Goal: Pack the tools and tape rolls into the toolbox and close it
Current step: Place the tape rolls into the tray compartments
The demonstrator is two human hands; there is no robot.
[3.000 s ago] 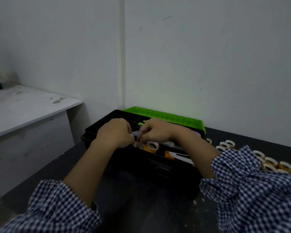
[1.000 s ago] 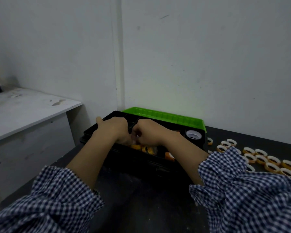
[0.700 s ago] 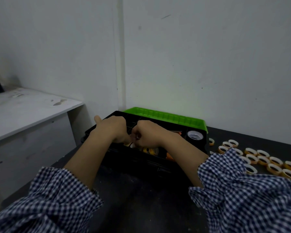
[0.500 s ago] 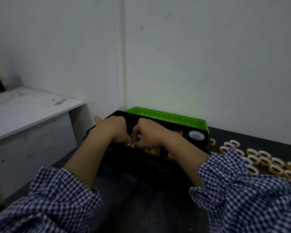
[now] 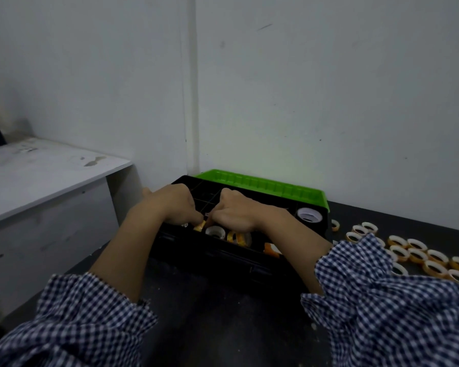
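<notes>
A black toolbox (image 5: 223, 260) stands on the dark table with its green lid (image 5: 263, 184) open at the back. Both my hands are inside it, fingers curled and fingertips meeting. My left hand (image 5: 174, 205) and my right hand (image 5: 237, 214) pinch a small orange tape roll (image 5: 199, 226) between them over the front compartments. More tape rolls (image 5: 236, 237) lie in the box below my right hand. A larger white roll (image 5: 308, 215) sits in the right end. An orange-handled tool (image 5: 271, 249) shows at the front, mostly hidden by my right forearm.
Several loose tape rolls (image 5: 421, 258) lie on the table (image 5: 210, 313) to the right of the toolbox. A grey shelf (image 5: 45, 176) stands at the left, and the white wall is close behind the lid.
Three seconds ago my right hand held a roll nearer the front. Both hands have since shifted slightly back and left and stayed pinched together, with hardly any movement in the last second.
</notes>
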